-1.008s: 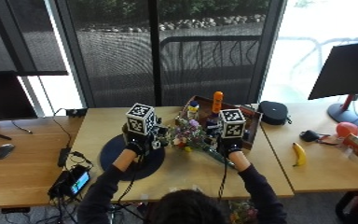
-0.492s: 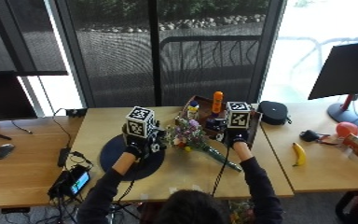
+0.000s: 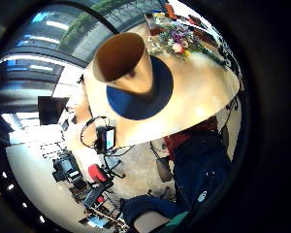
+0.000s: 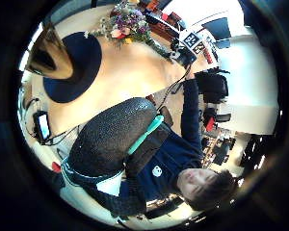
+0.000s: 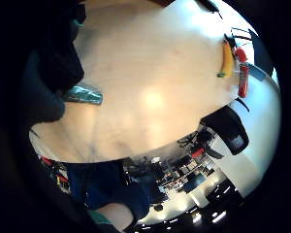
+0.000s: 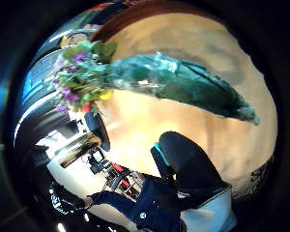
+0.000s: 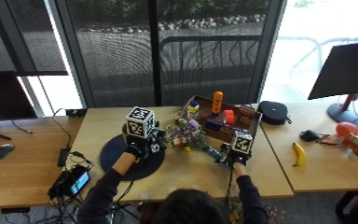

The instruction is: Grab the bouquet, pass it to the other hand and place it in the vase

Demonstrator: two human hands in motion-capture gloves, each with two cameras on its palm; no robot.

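Bouquet [image 7: 191,137] lies on the wooden table [image 7: 185,175], blooms beside the dark round mat [image 7: 113,149], green-wrapped stem end toward your right hand [image 7: 236,158]. That hand sits at the wrap end; I cannot tell whether its fingers have closed. Your left hand [image 7: 137,149] hovers over the mat by the gold vase [image 3: 123,63], grip unseen too. Likely light, soft, crushable: take the wrapped stems, never the flower heads.

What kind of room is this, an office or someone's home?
Most likely an office or lab. Wooden desks stand pushed together by tall windows, with dark monitors at the sides, and the palm views show office chairs and more workstations behind.
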